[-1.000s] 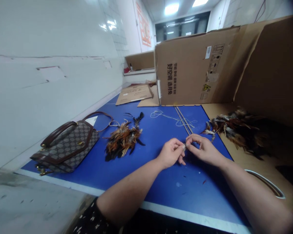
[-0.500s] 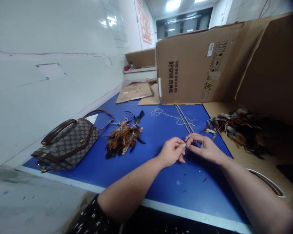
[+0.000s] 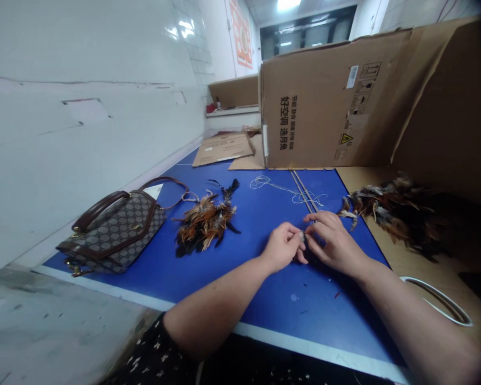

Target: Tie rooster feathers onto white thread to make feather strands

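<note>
My left hand (image 3: 283, 247) is closed in a pinch over the blue table (image 3: 260, 299). Something small and greyish shows at its fingertips, too small to name. My right hand (image 3: 332, 240) meets it there, thumb and fingers bent together at the same spot; what they grip is hidden. Just beyond the hands lie two thin sticks (image 3: 303, 188) and a loose tangle of pale string (image 3: 275, 187). A bunch of brown and black feathers (image 3: 204, 224) rests to the left of my hands. More feathers (image 3: 396, 211) lie in a pile on cardboard at the right.
A patterned handbag (image 3: 118, 232) with brown straps stands at the left by the wall. A large cardboard box (image 3: 324, 112) rises at the back, with flat cardboard pieces (image 3: 223, 149) beside it. A white curved handle (image 3: 436, 299) lies at the right. Small scraps dot the table.
My right hand has turned slightly, its fingers shifting at the meeting point. My left hand keeps its pinch. The whole view has shifted a little; the feathers and bag lie as before.
</note>
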Demonstrator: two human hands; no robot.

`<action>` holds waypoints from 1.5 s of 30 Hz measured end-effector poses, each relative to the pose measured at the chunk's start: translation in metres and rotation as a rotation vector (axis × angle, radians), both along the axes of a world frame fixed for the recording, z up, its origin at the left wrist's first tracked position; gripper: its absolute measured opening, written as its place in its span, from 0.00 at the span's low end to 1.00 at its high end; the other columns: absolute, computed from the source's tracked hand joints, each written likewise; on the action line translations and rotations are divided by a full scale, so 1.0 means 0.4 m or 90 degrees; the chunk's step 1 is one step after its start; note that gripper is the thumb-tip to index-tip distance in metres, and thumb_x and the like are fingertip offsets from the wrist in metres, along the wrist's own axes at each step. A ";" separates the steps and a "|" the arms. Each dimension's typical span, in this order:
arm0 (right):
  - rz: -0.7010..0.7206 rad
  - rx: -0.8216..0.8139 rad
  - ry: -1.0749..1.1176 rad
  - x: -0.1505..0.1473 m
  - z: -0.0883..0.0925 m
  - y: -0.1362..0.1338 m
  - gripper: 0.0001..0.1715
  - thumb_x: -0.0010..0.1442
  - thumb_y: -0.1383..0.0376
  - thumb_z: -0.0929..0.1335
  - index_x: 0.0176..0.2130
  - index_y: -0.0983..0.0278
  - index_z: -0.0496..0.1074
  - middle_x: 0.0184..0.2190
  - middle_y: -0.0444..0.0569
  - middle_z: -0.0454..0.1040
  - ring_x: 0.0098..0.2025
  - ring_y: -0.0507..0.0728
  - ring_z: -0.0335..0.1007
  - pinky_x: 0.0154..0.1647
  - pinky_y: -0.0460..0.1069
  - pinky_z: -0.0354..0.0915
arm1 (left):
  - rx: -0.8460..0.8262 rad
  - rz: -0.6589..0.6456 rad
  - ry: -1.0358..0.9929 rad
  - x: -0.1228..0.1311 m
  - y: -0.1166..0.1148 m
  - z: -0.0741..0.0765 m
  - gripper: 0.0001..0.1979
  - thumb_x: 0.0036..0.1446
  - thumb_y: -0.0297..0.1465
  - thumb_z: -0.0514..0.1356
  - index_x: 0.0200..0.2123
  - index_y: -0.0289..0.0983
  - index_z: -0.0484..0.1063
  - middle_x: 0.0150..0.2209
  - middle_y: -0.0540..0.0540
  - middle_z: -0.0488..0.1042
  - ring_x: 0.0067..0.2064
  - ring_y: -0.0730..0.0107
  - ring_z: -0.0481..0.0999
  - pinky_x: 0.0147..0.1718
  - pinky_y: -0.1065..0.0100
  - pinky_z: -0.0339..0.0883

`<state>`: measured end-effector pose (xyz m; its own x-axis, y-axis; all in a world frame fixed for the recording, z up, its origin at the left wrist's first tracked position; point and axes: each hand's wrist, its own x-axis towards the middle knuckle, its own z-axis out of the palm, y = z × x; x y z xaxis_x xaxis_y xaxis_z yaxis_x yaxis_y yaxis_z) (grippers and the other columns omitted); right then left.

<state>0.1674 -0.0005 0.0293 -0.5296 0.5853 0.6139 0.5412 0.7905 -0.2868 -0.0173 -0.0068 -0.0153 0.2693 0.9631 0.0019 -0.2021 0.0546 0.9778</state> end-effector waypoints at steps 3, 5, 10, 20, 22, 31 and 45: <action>-0.014 0.057 -0.067 -0.003 0.001 0.000 0.05 0.67 0.67 0.66 0.40 0.59 0.73 0.56 0.56 0.73 0.56 0.65 0.68 0.66 0.68 0.56 | -0.026 0.020 -0.026 0.006 -0.001 0.003 0.19 0.59 0.42 0.66 0.40 0.37 0.63 0.25 0.53 0.74 0.18 0.70 0.75 0.21 0.69 0.71; -0.026 0.078 -0.096 -0.005 0.000 0.000 0.07 0.68 0.68 0.65 0.40 0.59 0.73 0.58 0.56 0.72 0.58 0.65 0.67 0.69 0.70 0.53 | -0.039 0.026 -0.048 0.008 -0.004 0.009 0.20 0.57 0.43 0.67 0.40 0.37 0.63 0.25 0.53 0.73 0.18 0.70 0.75 0.23 0.67 0.73; -0.054 0.070 -0.047 -0.018 -0.016 -0.001 0.04 0.68 0.66 0.66 0.42 0.59 0.72 0.58 0.57 0.72 0.59 0.66 0.67 0.67 0.69 0.55 | -0.044 0.033 -0.121 0.011 -0.007 0.024 0.20 0.54 0.40 0.69 0.39 0.36 0.64 0.26 0.52 0.74 0.20 0.72 0.74 0.25 0.63 0.76; -0.018 -0.073 0.144 -0.022 -0.007 -0.013 0.03 0.64 0.66 0.68 0.40 0.59 0.74 0.57 0.57 0.74 0.62 0.67 0.68 0.63 0.65 0.62 | -0.014 0.129 -0.097 0.000 0.009 0.032 0.15 0.54 0.37 0.67 0.38 0.36 0.66 0.28 0.51 0.74 0.18 0.77 0.69 0.19 0.70 0.68; -0.025 -0.098 0.184 -0.012 -0.006 -0.007 0.08 0.65 0.64 0.68 0.45 0.58 0.74 0.58 0.56 0.73 0.62 0.67 0.69 0.64 0.64 0.62 | -0.020 0.112 -0.095 -0.001 0.006 0.035 0.15 0.55 0.37 0.67 0.38 0.35 0.67 0.27 0.51 0.74 0.18 0.77 0.69 0.19 0.70 0.68; 0.097 -0.554 0.233 0.023 -0.007 0.026 0.16 0.67 0.56 0.65 0.47 0.62 0.76 0.43 0.52 0.82 0.48 0.62 0.77 0.54 0.57 0.69 | -0.055 -0.021 -0.098 0.004 -0.024 0.052 0.19 0.51 0.38 0.71 0.37 0.35 0.67 0.26 0.51 0.73 0.18 0.78 0.66 0.17 0.70 0.67; 0.136 -0.594 0.280 0.009 0.004 0.000 0.24 0.62 0.44 0.71 0.36 0.63 0.70 0.24 0.42 0.70 0.24 0.50 0.62 0.26 0.46 0.59 | -0.181 -0.297 -0.105 -0.004 -0.055 0.081 0.17 0.50 0.37 0.73 0.32 0.33 0.70 0.26 0.50 0.71 0.18 0.80 0.63 0.17 0.71 0.65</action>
<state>0.1712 -0.0004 0.0309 -0.5167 0.8461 0.1309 0.1171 0.2213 -0.9681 -0.0187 -0.0287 0.0172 0.6841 0.7112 -0.1619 -0.2423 0.4310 0.8692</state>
